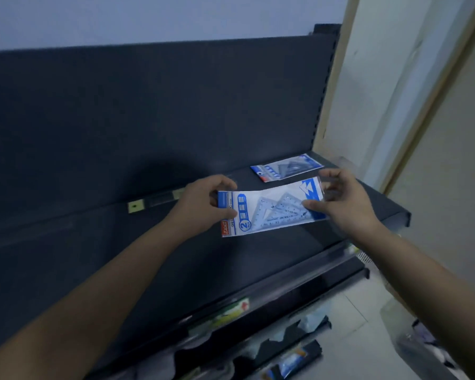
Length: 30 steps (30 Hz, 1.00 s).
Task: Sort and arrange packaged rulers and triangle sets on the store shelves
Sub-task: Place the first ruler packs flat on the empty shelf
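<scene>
I hold a packaged triangle set [272,208], a clear bag with a blue-and-white card, flat just above the dark shelf [93,256]. My left hand [203,207] grips its left end with the header card. My right hand [340,201] pinches its right end. A second, matching triangle set [285,168] lies flat on the shelf behind it, near the right back corner. A long dark packaged ruler [154,202] with a pale hang tab lies along the back panel, partly hidden by my left hand.
The dark back panel [148,105] rises behind the shelf. A beige wall and door frame [368,91] close the right side. Lower shelves [258,338] hold mixed packaged goods. Bags lie on the tiled floor [422,346] at lower right.
</scene>
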Motion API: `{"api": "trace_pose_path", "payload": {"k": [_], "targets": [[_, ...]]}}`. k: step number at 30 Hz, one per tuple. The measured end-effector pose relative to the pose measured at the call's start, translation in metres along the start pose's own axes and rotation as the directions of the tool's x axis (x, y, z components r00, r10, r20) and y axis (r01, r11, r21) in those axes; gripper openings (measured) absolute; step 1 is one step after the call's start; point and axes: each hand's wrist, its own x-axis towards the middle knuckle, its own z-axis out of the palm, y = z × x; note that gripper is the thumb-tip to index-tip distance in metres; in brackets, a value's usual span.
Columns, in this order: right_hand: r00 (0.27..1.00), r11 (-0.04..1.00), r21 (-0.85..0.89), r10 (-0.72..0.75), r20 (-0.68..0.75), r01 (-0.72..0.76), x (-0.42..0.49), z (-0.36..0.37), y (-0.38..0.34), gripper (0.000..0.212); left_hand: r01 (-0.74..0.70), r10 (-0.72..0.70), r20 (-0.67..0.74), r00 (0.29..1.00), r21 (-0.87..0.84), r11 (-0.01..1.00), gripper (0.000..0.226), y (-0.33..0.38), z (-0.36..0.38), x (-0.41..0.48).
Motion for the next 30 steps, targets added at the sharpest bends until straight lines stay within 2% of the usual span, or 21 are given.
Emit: {"api": "trace_pose_path", "payload": {"k": [10,14,19,24,28,30], "targets": [[0.998,0.996,-0.078,-0.032,0.060,0.037,0.111,-0.041,0.048,0.049,0.090,-0.074,-0.097,0.993,0.173,0.981,0.029,0.010,0.067,0.091],[0.996,0.981,-0.184,-0.045,0.071,0.057,0.152,-0.045,0.068,0.046,0.122,-0.107,-0.094,0.990,0.170,0.978,0.029,0.004,0.083,0.132],[0.985,0.965,-0.255,-0.015,0.175,0.060,0.200,-0.048,0.084,0.043,0.186,-0.168,-0.103,0.980,0.196,0.963,0.027,0.001,0.102,0.165],[0.950,0.933,-0.298,-0.112,0.290,0.201,0.226,-0.045,0.101,0.038,0.257,-0.207,-0.193,0.959,0.287,0.923,0.026,0.000,0.108,0.175],[0.887,0.861,-0.345,-0.224,0.404,0.374,0.239,-0.046,0.109,0.038,0.368,-0.270,-0.315,0.910,0.313,0.876,0.026,0.000,0.116,0.169],[0.850,0.806,-0.385,-0.255,0.461,0.450,0.242,-0.048,0.111,0.038,0.392,-0.258,-0.377,0.890,0.339,0.855,0.026,0.003,0.125,0.162]]}}
